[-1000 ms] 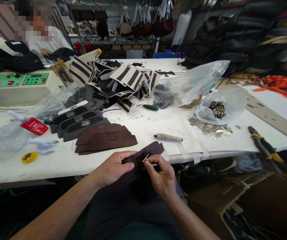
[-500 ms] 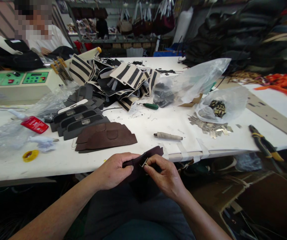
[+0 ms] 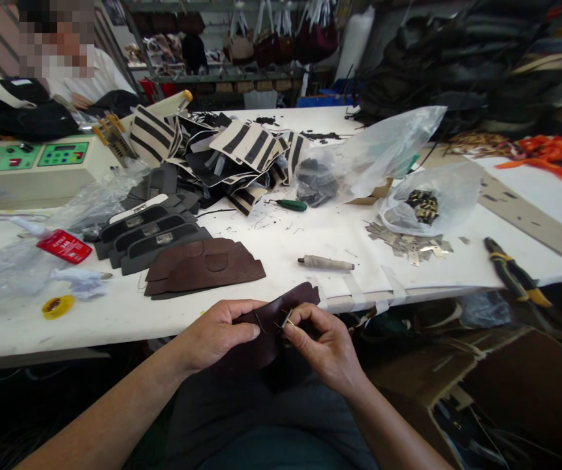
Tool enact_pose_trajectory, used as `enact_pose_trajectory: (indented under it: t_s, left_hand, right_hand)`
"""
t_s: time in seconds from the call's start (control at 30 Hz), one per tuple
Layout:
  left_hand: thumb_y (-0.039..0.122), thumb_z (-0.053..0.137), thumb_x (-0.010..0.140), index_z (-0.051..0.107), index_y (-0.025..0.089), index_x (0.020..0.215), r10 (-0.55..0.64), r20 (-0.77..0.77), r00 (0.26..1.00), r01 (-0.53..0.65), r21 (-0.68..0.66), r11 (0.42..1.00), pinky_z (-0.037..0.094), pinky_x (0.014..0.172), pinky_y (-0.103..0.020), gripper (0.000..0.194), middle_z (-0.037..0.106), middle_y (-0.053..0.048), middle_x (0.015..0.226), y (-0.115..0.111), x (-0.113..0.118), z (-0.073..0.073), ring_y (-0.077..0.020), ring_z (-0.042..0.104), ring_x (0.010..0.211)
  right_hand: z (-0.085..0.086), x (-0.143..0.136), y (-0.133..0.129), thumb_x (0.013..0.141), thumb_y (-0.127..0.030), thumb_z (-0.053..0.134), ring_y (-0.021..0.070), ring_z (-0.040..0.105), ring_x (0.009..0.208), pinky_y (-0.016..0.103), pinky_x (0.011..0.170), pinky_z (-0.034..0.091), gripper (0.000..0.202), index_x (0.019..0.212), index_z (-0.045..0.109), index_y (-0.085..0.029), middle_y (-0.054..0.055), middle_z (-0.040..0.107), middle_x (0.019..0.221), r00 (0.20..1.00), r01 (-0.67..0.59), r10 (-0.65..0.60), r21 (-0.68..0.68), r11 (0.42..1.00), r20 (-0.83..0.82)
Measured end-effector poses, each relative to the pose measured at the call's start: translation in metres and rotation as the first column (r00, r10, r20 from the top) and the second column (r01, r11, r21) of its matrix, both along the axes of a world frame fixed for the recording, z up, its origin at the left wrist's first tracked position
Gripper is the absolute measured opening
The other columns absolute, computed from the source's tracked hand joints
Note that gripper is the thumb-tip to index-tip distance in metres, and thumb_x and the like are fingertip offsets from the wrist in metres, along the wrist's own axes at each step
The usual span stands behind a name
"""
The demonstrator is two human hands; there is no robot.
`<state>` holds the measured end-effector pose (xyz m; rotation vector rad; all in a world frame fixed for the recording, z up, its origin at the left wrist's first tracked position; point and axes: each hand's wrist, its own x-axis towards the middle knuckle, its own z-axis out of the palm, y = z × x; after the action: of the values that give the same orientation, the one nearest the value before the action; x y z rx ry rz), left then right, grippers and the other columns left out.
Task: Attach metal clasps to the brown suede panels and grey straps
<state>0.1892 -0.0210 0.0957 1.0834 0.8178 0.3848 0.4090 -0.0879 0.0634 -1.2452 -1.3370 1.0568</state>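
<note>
My left hand [image 3: 224, 334] grips a dark brown leather piece [image 3: 256, 352] by its left side, thumb on the near face. Between the thumb and fingertips of my right hand [image 3: 322, 339] is a small metal clasp [image 3: 286, 319] with thin prongs. The prongs point left, close against the leather; whether they touch it I cannot tell. Beyond my hands, brown leather pieces [image 3: 202, 269] lie stacked on the white table [image 3: 241, 313]. Dark grey pieces with metal clasps [image 3: 149, 228] overlap just behind that stack.
A wrapped tool [image 3: 327, 263], a green-handled tool [image 3: 291, 205] and pliers [image 3: 513, 271] lie on the table. Metal plates [image 3: 410, 243] sit by a bag of fittings [image 3: 422, 207]. At left are a red glue bottle [image 3: 65, 246] and yellow tape [image 3: 57, 307]. Another person [image 3: 99, 72] sits at the far left.
The leather has tilted so more of its near face shows. My right hand has turned the clasp slightly, and its prongs are now plainer to see. The whole view has shifted a little.
</note>
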Motion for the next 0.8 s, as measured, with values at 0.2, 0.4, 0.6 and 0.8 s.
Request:
enact_pose_trajectory:
  t_s: [0.2, 0.4, 0.6, 0.8]
  left_hand:
    - [0.017, 0.061, 0.09, 0.07, 0.025, 0.138, -0.05, -0.174, 0.983, 0.117, 0.396, 0.911, 0.047, 0.11, -0.036, 0.049, 0.074, -0.004, 0.133, -0.002, 0.005, 0.009, -0.0261, 0.069, 0.12]
    - [0.013, 0.056, 0.09, 0.069, 0.027, 0.139, -0.094, -0.27, 0.958, 0.234, 0.551, 0.801, 0.048, 0.107, -0.034, 0.053, 0.076, -0.002, 0.124, -0.004, 0.01, 0.019, -0.0235, 0.069, 0.114]
    - [0.023, 0.067, 0.088, 0.074, 0.018, 0.131, -0.09, -0.181, 0.979, 0.133, 0.241, 0.961, 0.054, 0.098, -0.037, 0.044, 0.08, -0.005, 0.115, -0.001, 0.006, 0.012, -0.0276, 0.074, 0.107]
    - [0.027, 0.072, 0.084, 0.078, 0.018, 0.118, -0.052, -0.285, 0.957, 0.119, 0.224, 0.967, 0.055, 0.09, -0.035, 0.036, 0.082, -0.004, 0.104, 0.003, 0.003, 0.008, -0.0271, 0.075, 0.098]
  right_hand:
    - [0.012, -0.003, -0.003, 0.091, -0.03, 0.069, 0.0151, 0.061, 0.067, 0.025, 0.063, 0.047, 0.016, 0.079, 0.066, -0.02, 0.0, 0.068, 0.073, 0.992, 0.043, -0.039, -0.028, 0.999, 0.116]
    - [0.017, 0.005, -0.002, 0.092, -0.028, 0.068, 0.0139, 0.059, 0.067, 0.024, 0.064, 0.046, 0.017, 0.078, 0.065, -0.02, -0.002, 0.065, 0.072, 0.991, -0.041, 0.047, -0.056, 0.998, 0.127]
    - [0.009, 0.015, 0.005, 0.096, -0.039, 0.069, 0.0148, 0.061, 0.071, 0.026, 0.068, 0.05, 0.025, 0.083, 0.065, -0.019, 0.001, 0.067, 0.077, 0.98, -0.188, 0.178, -0.128, 0.974, -0.087]
    - [0.001, 0.013, 0.009, 0.093, -0.043, 0.073, 0.0145, 0.06, 0.072, 0.026, 0.068, 0.05, 0.028, 0.084, 0.065, -0.018, 0.001, 0.066, 0.077, 0.956, -0.241, 0.201, -0.184, 0.953, -0.212]
